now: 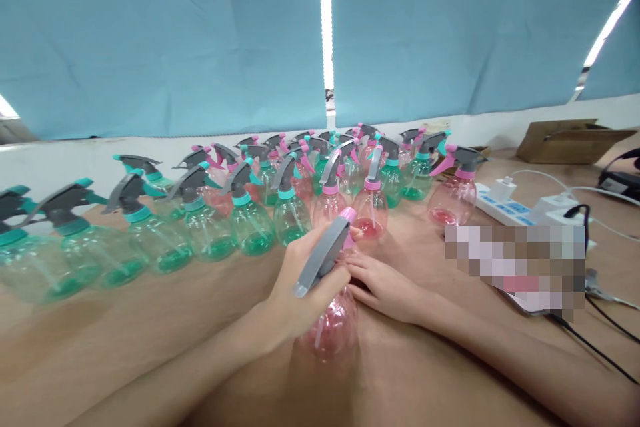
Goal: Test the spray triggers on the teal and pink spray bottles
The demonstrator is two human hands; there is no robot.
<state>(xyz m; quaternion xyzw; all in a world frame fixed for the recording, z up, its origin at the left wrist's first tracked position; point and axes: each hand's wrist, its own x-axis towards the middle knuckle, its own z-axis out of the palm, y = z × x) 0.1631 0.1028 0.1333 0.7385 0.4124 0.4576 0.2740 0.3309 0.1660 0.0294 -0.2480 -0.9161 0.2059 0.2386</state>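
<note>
Pink spray bottle: here it is point(333, 330), front and centre on the near part of the tabletop point(165, 313), about midway between the left and right edges; whether its base rests or floats just clear, I can't tell.
Left hand: wrapped around the neck point(293, 287), grasping the bottle beneath its grey-and-pink spray head point(325, 253).
Right hand: in from the right edge point(383, 283), fingers bent in close beside the neck; the far fingertips are hidden, so whether they grip or merely rest, I can't tell.
Slip danger: all that visible hold is up at the neck, and the round body looks smooth; a loose grip could let it swivel or drop.
Misfire danger: fingers crowd in under the spray head, so a hard squeeze could work the trigger; whether there's liquid inside is unclear.
Knock-on danger: a pink neighbour point(371, 210) stands just beyond the knuckles, towards the far edge; an overreach could tip it into the crowd behind.
Green flank: a row of green bottles point(210, 233) runs out to the left edge, packed close; a wide swing of the left arm could topple several.
Right-edge tangle: a black cable point(600, 350) trails near the right forearm, below the white power strip point(505, 207); an elbow drifting outward could snag it and drag whatever it's attached to.
</note>
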